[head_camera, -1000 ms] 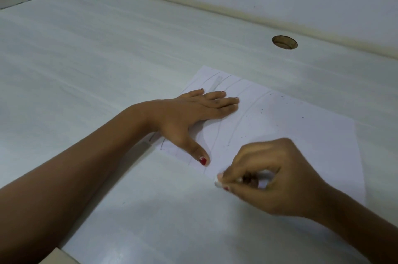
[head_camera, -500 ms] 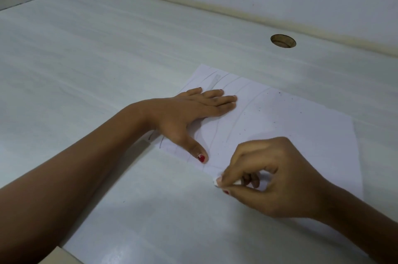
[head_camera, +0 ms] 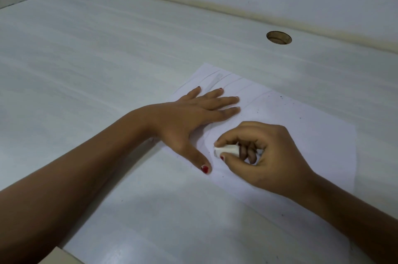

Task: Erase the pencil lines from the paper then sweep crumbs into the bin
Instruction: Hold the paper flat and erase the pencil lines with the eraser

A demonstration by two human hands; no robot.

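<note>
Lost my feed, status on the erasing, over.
Left hand flat, pinning paper. Right hand pinches eraser against it. Pencil lines visible near far edge. Nothing blocking.

Soft, cool, rather dim light falls evenly over the white desk (head_camera: 86, 70). A diffuse shadow lies on it just right of the left forearm (head_camera: 75, 188) and under the right hand (head_camera: 265, 156). A pale sheen marks the near surface. The far wall seam (head_camera: 237, 8) bows with wide-angle distortion, and detail is slightly soft.
</note>
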